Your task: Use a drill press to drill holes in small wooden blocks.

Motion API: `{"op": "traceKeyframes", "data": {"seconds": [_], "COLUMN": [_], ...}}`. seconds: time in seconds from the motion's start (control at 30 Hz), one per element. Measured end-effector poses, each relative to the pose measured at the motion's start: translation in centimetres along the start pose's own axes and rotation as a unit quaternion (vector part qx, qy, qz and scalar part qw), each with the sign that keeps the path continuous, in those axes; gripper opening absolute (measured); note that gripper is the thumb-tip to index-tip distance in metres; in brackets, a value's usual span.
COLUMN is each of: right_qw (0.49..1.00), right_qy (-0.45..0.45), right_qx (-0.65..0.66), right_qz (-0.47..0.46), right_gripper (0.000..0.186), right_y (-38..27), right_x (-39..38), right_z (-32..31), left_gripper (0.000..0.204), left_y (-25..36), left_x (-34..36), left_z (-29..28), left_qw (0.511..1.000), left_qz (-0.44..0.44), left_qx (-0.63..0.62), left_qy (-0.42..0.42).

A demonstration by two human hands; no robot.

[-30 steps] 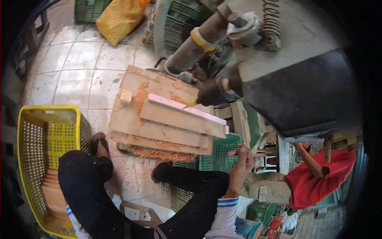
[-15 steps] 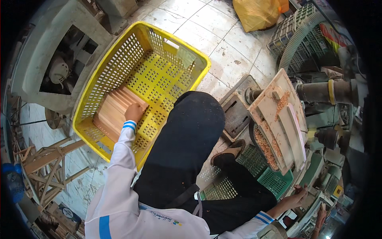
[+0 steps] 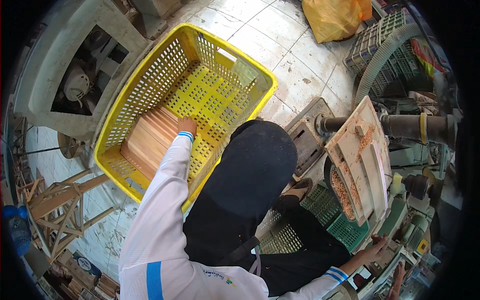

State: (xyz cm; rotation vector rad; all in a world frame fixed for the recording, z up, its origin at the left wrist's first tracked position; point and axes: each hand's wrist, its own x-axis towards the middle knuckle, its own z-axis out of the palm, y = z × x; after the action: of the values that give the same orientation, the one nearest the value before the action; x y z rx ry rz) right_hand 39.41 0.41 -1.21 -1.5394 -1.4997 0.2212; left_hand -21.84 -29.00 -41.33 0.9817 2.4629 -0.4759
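My left hand [image 3: 187, 125] is inside the yellow plastic basket [image 3: 270, 92], at the right-hand end of a layer of wooden slats [image 3: 150, 139]. Its fingers curl downward, and whatever is under them is hidden. The light brown slats lie side by side on the basket's perforated floor, filling the near left part. Off to the lower right, my right hand [image 3: 374, 250] hangs with loosely spread fingers beside a machine bench, holding nothing that I can see.
A tilted wooden board [image 3: 357, 162] with wood shavings stands right of my knee, above green crates [image 3: 350, 231]. At left are a machine housing [image 3: 37, 90] and a wooden frame [image 3: 65, 215]. Another person's hand [image 3: 397, 280] shows at lower right. A yellow sack [image 3: 330, 20] lies farther off.
My left hand has shifted right, from on top of the slats to their right end. My right hand stays in nearly the same place, its fingers more spread. The view has shifted slightly.
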Motion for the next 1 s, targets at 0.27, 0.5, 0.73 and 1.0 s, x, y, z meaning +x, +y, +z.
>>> {"op": "traceKeyframes", "data": {"seconds": [0.27,0.5,0.73,1.0], "right_qw": [1.0,0.997,0.991,0.968], "right_qy": [-0.013,-0.011,-0.019,-0.09], "right_qx": [0.019,0.078,0.131,0.162], "right_qz": [0.006,0.0,-0.03,-0.169], "right_gripper": [0.04,0.035,0.032,0.034], "right_y": [-0.8,-1.2,-2.6,-6.2], "right_x": [-0.5,-1.4,-2.1,-5.1], "right_z": [-0.2,-1.1,-1.3,0.3], "left_gripper": [0.012,0.029,0.03,0.025], "left_y": [-1.5,-6.4,-1.5,15.6], "left_x": [0.3,-4.1,-13.3,-20.2], "left_z": [-4.6,-19.0,-37.5,-43.6], "left_qw": [0.955,0.619,0.361,0.343], "left_qz": [-0.046,0.054,0.176,0.289], "left_qx": [-0.164,-0.654,-0.846,-0.893], "left_qy": [0.243,0.432,0.352,0.042]}}
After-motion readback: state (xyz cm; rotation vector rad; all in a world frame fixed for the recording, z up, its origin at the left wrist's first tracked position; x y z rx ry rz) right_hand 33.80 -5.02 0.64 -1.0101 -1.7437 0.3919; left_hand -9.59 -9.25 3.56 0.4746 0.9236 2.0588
